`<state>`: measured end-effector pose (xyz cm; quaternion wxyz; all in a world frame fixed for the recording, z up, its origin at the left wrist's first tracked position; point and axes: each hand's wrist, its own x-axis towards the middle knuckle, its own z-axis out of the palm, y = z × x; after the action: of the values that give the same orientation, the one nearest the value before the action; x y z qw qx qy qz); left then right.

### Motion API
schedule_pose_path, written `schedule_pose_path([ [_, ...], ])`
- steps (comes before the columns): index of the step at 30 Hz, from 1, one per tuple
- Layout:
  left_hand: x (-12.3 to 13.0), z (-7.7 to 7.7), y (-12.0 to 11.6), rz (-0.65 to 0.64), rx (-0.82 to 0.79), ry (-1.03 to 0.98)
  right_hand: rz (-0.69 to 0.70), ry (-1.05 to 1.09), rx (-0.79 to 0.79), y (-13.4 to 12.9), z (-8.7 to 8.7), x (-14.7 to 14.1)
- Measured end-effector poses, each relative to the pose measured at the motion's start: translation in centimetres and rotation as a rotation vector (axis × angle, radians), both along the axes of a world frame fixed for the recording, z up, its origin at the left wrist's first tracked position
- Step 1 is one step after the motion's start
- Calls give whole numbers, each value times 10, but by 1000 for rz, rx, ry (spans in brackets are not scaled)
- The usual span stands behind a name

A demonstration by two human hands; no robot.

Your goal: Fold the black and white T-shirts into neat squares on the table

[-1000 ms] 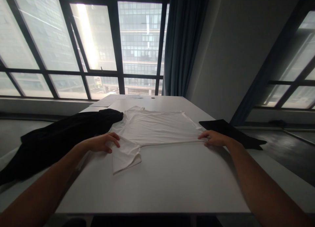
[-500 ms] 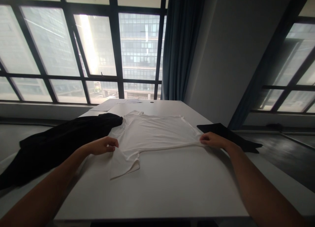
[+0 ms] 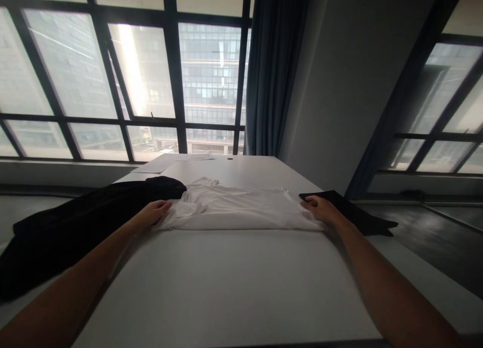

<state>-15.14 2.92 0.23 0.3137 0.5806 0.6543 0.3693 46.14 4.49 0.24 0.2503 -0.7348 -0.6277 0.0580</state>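
A white T-shirt (image 3: 241,207) lies sideways on the white table (image 3: 226,287), its near side folded over toward the far side. At its left end, by the neck and sleeve, my left hand (image 3: 154,212) is closed on the cloth. My right hand (image 3: 317,207) pinches the shirt at the hem end on the right. The near sleeve is bunched on top of the shirt at the left. A straight folded edge runs along the side closest to me.
A black garment (image 3: 90,222) is heaped along the table's left side. Another black cloth (image 3: 350,212) lies at the right edge. White papers (image 3: 154,164) rest at the far left, before the window (image 3: 143,76) and a blue curtain (image 3: 267,86).
Both hands have carried the shirt's near side up and over toward the far side. The near sleeve, spread out toward me before, now lies on top of the shirt.
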Motion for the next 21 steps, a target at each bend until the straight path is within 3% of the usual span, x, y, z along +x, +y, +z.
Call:
schedule_pose_path([
  [6, 3, 9, -14, -170, 86, 252, 123, -82, -198, -5, 1, 10],
  [10, 2, 23, -23, -328, 129, 230, 134, -96, -16, -5, 4, 0],
  [13, -5, 26, -29, -346, 67, 240, 68, -111, 72, -4, 3, -7],
  [21, -13, 13, -27, -314, -46, 453, 71, -64, -287, -5, -3, 9],
])
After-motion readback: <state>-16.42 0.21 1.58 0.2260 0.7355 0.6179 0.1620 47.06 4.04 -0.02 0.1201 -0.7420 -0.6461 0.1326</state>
